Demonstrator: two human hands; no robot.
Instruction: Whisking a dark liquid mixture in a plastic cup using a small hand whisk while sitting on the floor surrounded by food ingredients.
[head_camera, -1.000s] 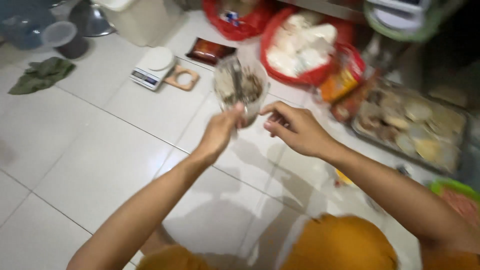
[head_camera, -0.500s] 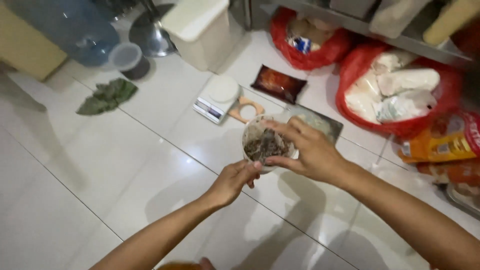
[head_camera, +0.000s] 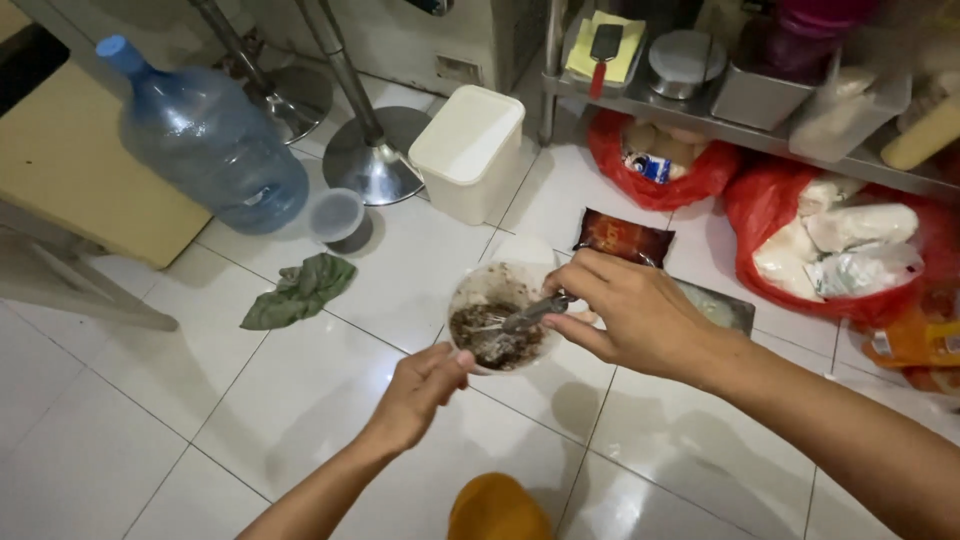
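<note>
Head view: cup (head_camera: 497, 320) between left hand (head_camera: 418, 392) and right hand (head_camera: 632, 315).

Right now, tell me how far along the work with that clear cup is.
Done: dark food already sits in the clear cup. In hand: the left hand holds the cup at its lower rim while the right hand works a metal fork into the food. Left: the cup has no lid on, and clumps lie unevenly inside.

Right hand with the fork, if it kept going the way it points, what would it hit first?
The right hand points left, so the fork meets the dark food in the clear cup, probably then the cup's wall; depth is unclear.
</note>
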